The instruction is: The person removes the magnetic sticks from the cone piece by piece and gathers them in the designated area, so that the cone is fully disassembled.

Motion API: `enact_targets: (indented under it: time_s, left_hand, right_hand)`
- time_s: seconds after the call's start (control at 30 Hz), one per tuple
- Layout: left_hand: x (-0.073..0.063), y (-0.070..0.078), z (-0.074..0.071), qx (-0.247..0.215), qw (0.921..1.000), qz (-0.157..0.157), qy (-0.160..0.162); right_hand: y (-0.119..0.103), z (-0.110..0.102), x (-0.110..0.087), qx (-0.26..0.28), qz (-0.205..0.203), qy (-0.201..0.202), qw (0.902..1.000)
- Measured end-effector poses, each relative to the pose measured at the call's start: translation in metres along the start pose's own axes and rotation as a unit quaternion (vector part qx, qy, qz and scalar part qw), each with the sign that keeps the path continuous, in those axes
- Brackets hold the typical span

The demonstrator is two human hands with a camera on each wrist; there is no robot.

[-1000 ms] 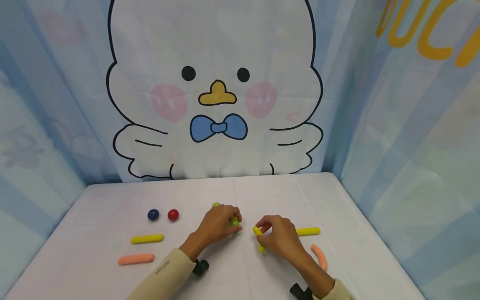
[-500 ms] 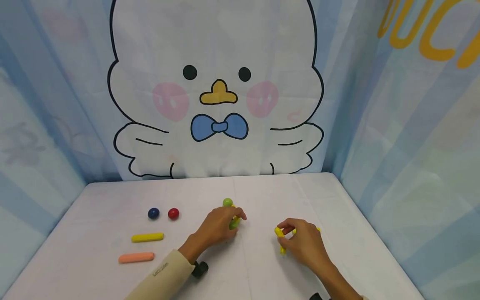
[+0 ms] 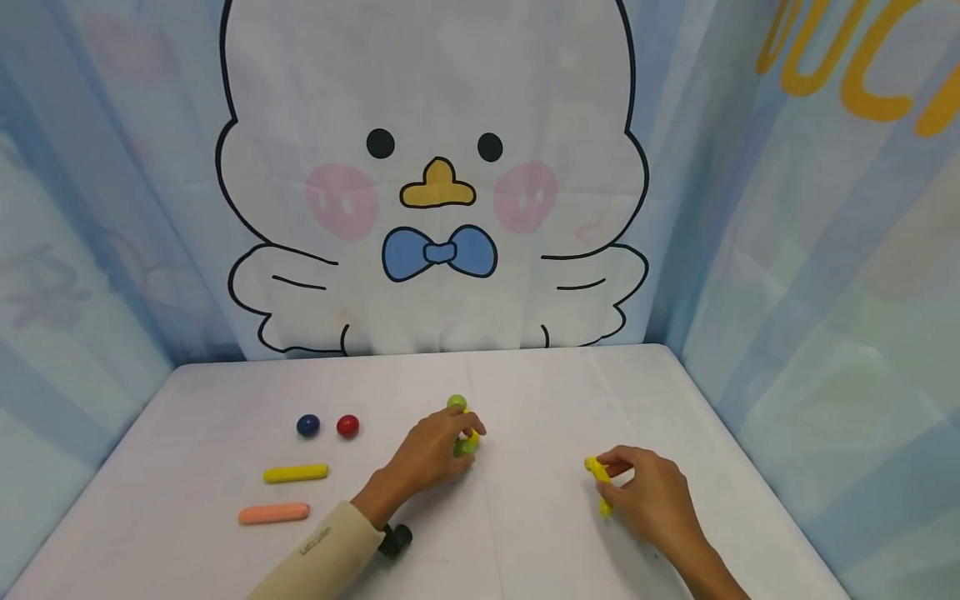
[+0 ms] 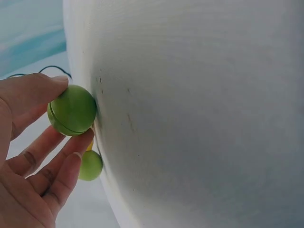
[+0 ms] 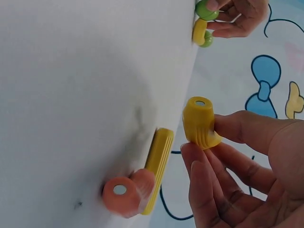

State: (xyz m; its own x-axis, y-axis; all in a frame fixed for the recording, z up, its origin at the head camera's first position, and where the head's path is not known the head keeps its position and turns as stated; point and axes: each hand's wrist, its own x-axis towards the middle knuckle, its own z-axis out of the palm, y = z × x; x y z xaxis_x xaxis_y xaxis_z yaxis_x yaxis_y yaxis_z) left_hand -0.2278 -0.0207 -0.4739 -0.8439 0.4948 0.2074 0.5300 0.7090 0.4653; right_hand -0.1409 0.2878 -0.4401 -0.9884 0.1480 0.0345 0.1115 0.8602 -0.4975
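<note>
With thumb and fingers, my left hand (image 3: pixel 431 454) holds a green ball (image 4: pixel 73 110) low against the white tabletop. A second green ball (image 3: pixel 457 402) lies just beyond it, and a yellow curved stick (image 5: pixel 199 32) spans between the two balls. My right hand (image 3: pixel 654 500), off to the right, pinches another yellow curved stick (image 5: pixel 198 121) raised off the table, with a silvery magnet disc on its end. Below it in the right wrist view lie a straight yellow stick (image 5: pixel 159 166) and an orange curved stick (image 5: pixel 124 194); the hand hides both in the head view.
On the table's left side sit a dark blue ball (image 3: pixel 308 425) and a red ball (image 3: pixel 348 426). Nearer lie a straight yellow stick (image 3: pixel 296 473) and an orange stick (image 3: pixel 273 513). A curtain with a cartoon chick (image 3: pixel 435 308) stands behind the white table (image 3: pixel 525 550).
My right hand has moved right with the yellow curved stick, covering the straight yellow and orange curved sticks in the head view. The far green ball has come into fuller view beyond my left hand.
</note>
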Motion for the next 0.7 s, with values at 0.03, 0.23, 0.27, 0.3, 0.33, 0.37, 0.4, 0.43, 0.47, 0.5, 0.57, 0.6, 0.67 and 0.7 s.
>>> enact_targets:
  time_s: [0.03, 0.23, 0.27, 0.3, 0.33, 0.37, 0.4, 0.43, 0.47, 0.5, 0.57, 0.6, 0.67, 0.7]
  left_hand:
    - [0.0, 0.0, 0.0, 0.0, 1.0, 0.0, 0.0]
    - [0.0, -0.001, 0.001, 0.0, 1.0, 0.004, 0.001]
    - [0.0, -0.001, 0.001, 0.001, 1.0, 0.005, 0.001]
    - [0.0, -0.001, 0.001, 0.001, 1.0, 0.005, 0.001]
    - [0.0, -0.001, 0.001, 0.001, 1.0, 0.005, 0.002]
    - [0.0, -0.001, 0.001, 0.002, 1.0, 0.005, 0.002]
    - [0.0, -0.001, 0.001, 0.003, 1.0, 0.005, 0.002]
    - [0.0, -0.001, 0.001, 0.003, 1.0, 0.005, 0.002]
    - [0.0, 0.0, 0.001, 0.004, 1.0, 0.005, 0.002]
    - [0.0, -0.001, 0.001, 0.004, 1.0, 0.005, 0.001]
    - [0.0, -0.001, 0.001, 0.004, 1.0, 0.003, 0.0]
    - [0.0, -0.001, 0.001, 0.004, 1.0, 0.002, 0.0]
    - [0.0, -0.001, 0.002, 0.002, 1.0, 0.001, 0.0]
    - [-0.001, -0.001, 0.002, 0.0, 1.0, 0.0, 0.001]
  right_hand:
    - [0.002, -0.001, 0.0, -0.002, 0.002, 0.001, 1.0]
    - [0.013, -0.005, -0.002, -0.013, 0.014, -0.002, 0.9998]
    - [0.015, -0.006, -0.002, -0.014, 0.015, -0.003, 0.9998]
    - [0.016, -0.006, -0.002, -0.015, 0.017, -0.005, 0.9997]
    - [0.017, -0.007, -0.003, -0.014, 0.018, -0.006, 0.9997]
    - [0.018, -0.007, -0.003, -0.016, 0.017, -0.007, 0.9997]
    - [0.019, -0.007, -0.004, -0.016, 0.017, -0.008, 0.9997]
    - [0.02, -0.007, -0.004, -0.015, 0.017, -0.01, 0.9997]
    - [0.02, -0.007, -0.004, -0.018, 0.016, -0.011, 0.9997]
    - [0.021, -0.006, -0.004, -0.02, 0.016, -0.012, 0.9996]
    - [0.022, -0.005, -0.005, -0.031, 0.012, -0.012, 0.9994]
    - [0.023, -0.004, -0.005, -0.036, 0.01, -0.011, 0.9993]
    - [0.023, -0.003, -0.006, -0.049, 0.003, -0.006, 0.9988]
    - [0.023, -0.002, -0.006, -0.052, 0.0, -0.003, 0.9986]
